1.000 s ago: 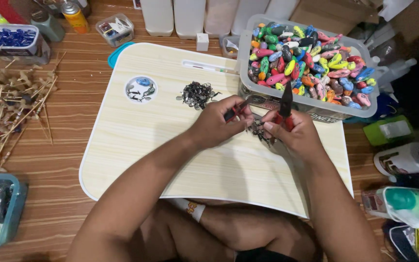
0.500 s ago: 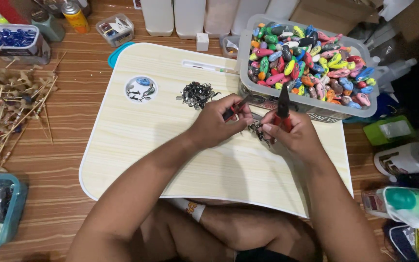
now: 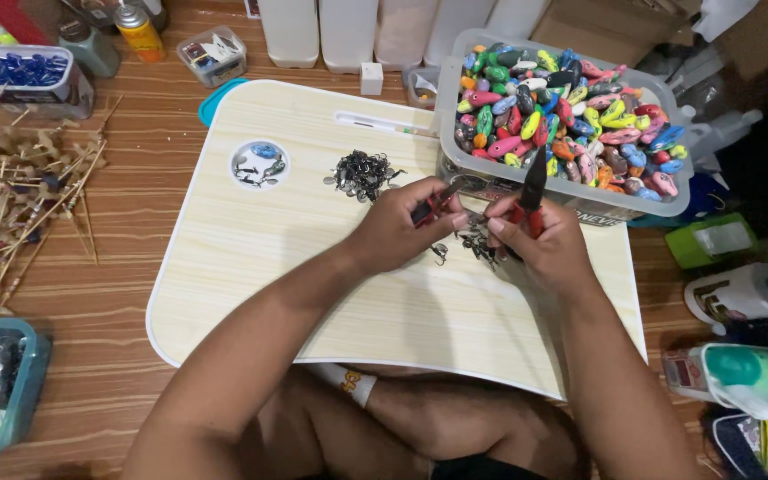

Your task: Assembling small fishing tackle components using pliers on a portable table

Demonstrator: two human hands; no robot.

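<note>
At frame centre, my left hand (image 3: 402, 227) and right hand (image 3: 535, 236) each clamp pliers (image 3: 531, 191) over small metal fittings (image 3: 477, 244). 1 pile of fittings (image 3: 362, 173) lies unworked; the tub of lures (image 3: 566, 116), upper right, is full.

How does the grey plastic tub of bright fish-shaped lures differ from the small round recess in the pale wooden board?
The grey plastic tub is large and heaped full of lures; the round recess is small and holds only a few bits. The tub stands at the board's far right corner; the recess is sunk into the board. Both hold small parts.
</note>
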